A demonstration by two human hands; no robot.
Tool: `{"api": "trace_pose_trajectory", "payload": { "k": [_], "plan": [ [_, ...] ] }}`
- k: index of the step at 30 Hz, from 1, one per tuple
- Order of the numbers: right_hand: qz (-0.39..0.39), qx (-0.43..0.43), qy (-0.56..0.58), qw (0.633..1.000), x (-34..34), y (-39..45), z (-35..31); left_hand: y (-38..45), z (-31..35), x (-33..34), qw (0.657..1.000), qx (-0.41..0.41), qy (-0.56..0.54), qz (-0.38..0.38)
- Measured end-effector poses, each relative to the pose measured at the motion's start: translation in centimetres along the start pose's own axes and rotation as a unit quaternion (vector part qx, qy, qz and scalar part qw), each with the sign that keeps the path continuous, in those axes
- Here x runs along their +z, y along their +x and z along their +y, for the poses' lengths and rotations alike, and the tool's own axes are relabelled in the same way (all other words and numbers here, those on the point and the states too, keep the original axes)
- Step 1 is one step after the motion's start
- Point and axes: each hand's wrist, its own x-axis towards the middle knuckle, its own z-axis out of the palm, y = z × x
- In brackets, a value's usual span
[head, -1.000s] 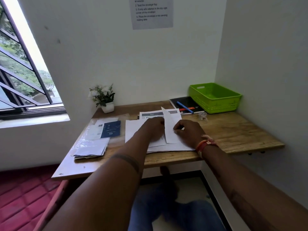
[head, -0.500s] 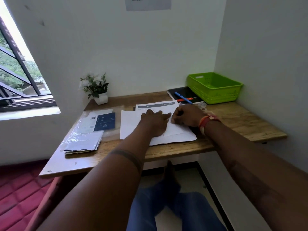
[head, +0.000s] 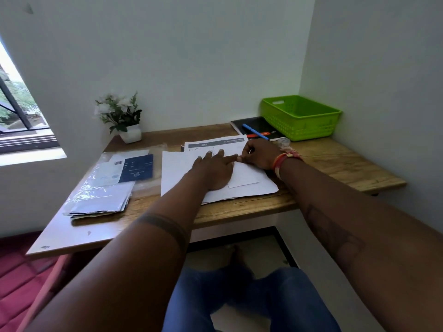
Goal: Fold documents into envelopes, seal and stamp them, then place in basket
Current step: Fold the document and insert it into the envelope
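A folded white document [head: 243,176] lies flat on a stack of white papers [head: 177,168] in the middle of the wooden desk [head: 340,164]. My left hand [head: 213,170] presses flat on the folded sheet, fingers straight and pointing away from me. My right hand [head: 259,154], with red bands at the wrist, has its fingers curled and pinches the sheet's far edge by my left fingertips. A printed form with a grey header [head: 215,143] shows behind the hands. The green basket [head: 299,117] stands at the back right corner.
Envelopes in clear plastic [head: 103,195] and a dark blue booklet [head: 136,172] lie at the left. A black notebook [head: 257,127] with a blue pen [head: 255,131] sits beside the basket. A potted plant [head: 122,118] stands at the back left. Walls close the back and right.
The raised flap of the document has been laid down flat. My left hand spread open over it, and my right hand moved to its far edge. The camera tilted down.
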Motion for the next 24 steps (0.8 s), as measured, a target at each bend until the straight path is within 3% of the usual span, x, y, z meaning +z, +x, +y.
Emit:
{"api": "trace_pose_trajectory", "payload": {
  "k": [24],
  "plan": [
    [-0.051,-0.070,0.030,0.996,-1.4,-4.2,1.5,-0.4,0.5,-0.3,1.000,-0.015,0.000,-0.004]
  ]
}}
